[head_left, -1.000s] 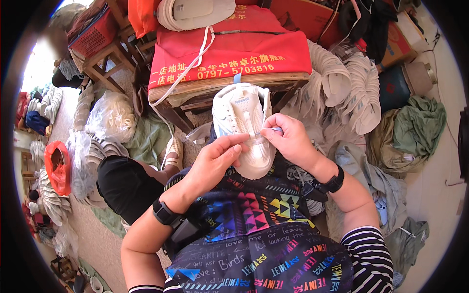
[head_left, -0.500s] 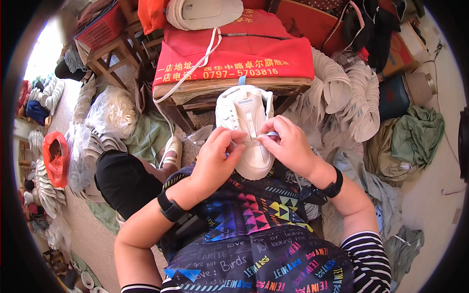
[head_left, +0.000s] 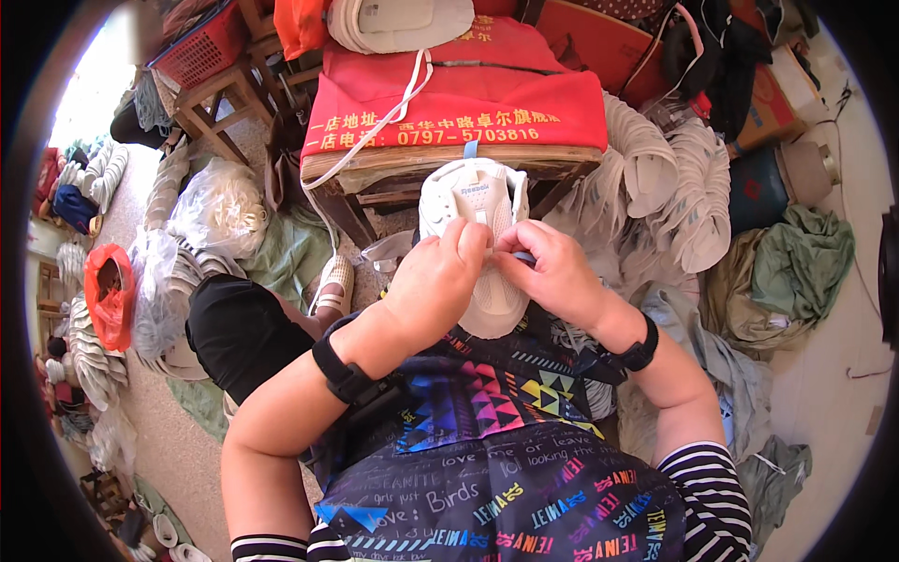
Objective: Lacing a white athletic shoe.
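A white sneaker lies on my lap, toe toward me, its heel against a low wooden table. My left hand covers the shoe's left side, thumb and fingers pinched at the lacing. My right hand meets it from the right, fingers pinching the white lace over the tongue. Both wrists wear black bands. A loose white lace trails from the table's red cloth down toward the floor.
The wooden table carries a red printed cloth and a white shoe sole. Stacks of white soles pile up at the right. Plastic bags of laces and an orange bag lie at the left. A red basket stands behind.
Both hands have closed in together over the shoe's lacing; my left hand moved up and right to meet my right. The shoe stays in place.
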`<action>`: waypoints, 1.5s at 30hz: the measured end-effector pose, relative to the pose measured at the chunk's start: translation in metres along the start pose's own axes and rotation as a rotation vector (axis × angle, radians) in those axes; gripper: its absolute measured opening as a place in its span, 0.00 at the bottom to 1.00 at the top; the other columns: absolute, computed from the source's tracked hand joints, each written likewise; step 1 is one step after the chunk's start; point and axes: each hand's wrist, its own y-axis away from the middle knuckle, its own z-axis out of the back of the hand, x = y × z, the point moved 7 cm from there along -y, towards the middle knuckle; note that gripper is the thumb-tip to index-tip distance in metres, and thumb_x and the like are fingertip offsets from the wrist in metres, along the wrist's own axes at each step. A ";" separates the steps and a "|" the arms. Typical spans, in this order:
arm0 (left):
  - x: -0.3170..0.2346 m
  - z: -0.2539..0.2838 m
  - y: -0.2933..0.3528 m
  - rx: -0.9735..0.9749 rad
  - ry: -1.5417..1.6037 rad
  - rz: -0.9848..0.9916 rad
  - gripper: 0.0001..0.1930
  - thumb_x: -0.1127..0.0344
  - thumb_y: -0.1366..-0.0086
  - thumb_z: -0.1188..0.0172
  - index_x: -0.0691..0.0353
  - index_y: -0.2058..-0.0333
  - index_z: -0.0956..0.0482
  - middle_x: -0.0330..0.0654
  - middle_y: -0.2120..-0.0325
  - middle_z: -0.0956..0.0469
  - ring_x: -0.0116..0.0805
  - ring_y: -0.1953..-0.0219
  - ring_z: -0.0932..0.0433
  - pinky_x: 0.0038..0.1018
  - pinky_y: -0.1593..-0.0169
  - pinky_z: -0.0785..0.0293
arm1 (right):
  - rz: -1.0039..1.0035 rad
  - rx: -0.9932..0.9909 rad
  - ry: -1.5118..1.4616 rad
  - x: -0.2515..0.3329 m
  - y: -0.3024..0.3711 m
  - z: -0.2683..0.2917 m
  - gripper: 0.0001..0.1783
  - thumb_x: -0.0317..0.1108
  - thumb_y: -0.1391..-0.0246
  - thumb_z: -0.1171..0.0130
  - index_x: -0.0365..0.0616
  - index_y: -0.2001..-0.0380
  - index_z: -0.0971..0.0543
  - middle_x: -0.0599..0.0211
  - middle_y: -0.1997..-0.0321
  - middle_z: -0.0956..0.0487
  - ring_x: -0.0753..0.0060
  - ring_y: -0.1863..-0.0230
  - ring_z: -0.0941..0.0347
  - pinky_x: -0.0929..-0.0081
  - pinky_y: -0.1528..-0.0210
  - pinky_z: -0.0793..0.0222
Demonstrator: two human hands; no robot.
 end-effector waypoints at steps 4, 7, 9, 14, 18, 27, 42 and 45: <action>-0.003 0.025 0.023 0.188 -0.275 0.083 0.07 0.74 0.39 0.45 0.64 0.62 0.27 0.51 0.66 0.29 0.51 0.64 0.24 0.42 0.61 0.27 | -0.027 0.049 0.154 0.004 0.002 0.022 0.10 0.34 0.48 0.38 0.41 0.67 0.26 0.60 0.67 0.25 0.56 0.68 0.25 0.65 0.66 0.30; 0.024 0.049 0.051 0.171 -0.003 0.143 0.05 0.75 0.37 0.46 0.65 0.63 0.25 0.51 0.67 0.29 0.50 0.65 0.25 0.40 0.61 0.28 | -0.062 0.068 0.240 -0.006 0.011 0.030 0.10 0.34 0.48 0.39 0.41 0.67 0.27 0.59 0.67 0.25 0.56 0.66 0.25 0.66 0.65 0.30; 0.031 0.058 0.051 0.069 0.024 0.151 0.03 0.73 0.38 0.44 0.65 0.66 0.25 0.51 0.68 0.29 0.51 0.67 0.26 0.39 0.63 0.29 | -0.169 0.098 0.069 -0.021 0.015 0.024 0.09 0.33 0.48 0.39 0.41 0.67 0.27 0.58 0.67 0.25 0.56 0.66 0.25 0.65 0.64 0.31; 0.028 0.031 0.033 0.136 -0.042 0.273 0.12 0.60 0.35 0.44 0.64 0.70 0.23 0.51 0.75 0.25 0.53 0.70 0.24 0.42 0.66 0.28 | -0.094 0.087 0.090 -0.017 0.013 0.013 0.08 0.33 0.47 0.41 0.40 0.67 0.26 0.58 0.66 0.24 0.54 0.65 0.25 0.64 0.64 0.31; 0.024 -0.006 0.014 0.241 -0.026 0.195 0.22 0.51 0.33 0.48 0.64 0.75 0.21 0.53 0.81 0.23 0.54 0.74 0.22 0.46 0.67 0.28 | -0.112 0.181 0.165 -0.013 0.014 0.013 0.09 0.35 0.45 0.43 0.40 0.67 0.25 0.56 0.67 0.24 0.52 0.65 0.25 0.63 0.64 0.31; 0.039 0.013 0.020 0.051 0.132 0.307 0.18 0.59 0.38 0.45 0.68 0.82 0.24 0.51 0.86 0.28 0.43 0.83 0.26 0.35 0.76 0.32 | -0.078 0.236 0.209 -0.012 0.007 0.018 0.11 0.37 0.46 0.41 0.39 0.68 0.24 0.54 0.69 0.23 0.50 0.66 0.26 0.61 0.64 0.31; 0.029 -0.013 0.009 0.081 0.143 0.268 0.22 0.52 0.36 0.44 0.66 0.79 0.22 0.55 0.83 0.25 0.55 0.78 0.24 0.43 0.72 0.29 | -0.135 0.193 0.000 -0.030 0.005 0.010 0.11 0.35 0.48 0.38 0.37 0.70 0.25 0.61 0.74 0.24 0.71 0.73 0.28 0.72 0.70 0.32; 0.025 -0.014 0.011 0.081 0.173 0.238 0.19 0.55 0.37 0.43 0.65 0.80 0.22 0.54 0.83 0.26 0.54 0.78 0.24 0.42 0.72 0.29 | -0.281 0.279 -0.137 -0.041 0.006 0.005 0.10 0.34 0.44 0.38 0.39 0.70 0.25 0.75 0.73 0.28 0.85 0.73 0.34 0.81 0.72 0.36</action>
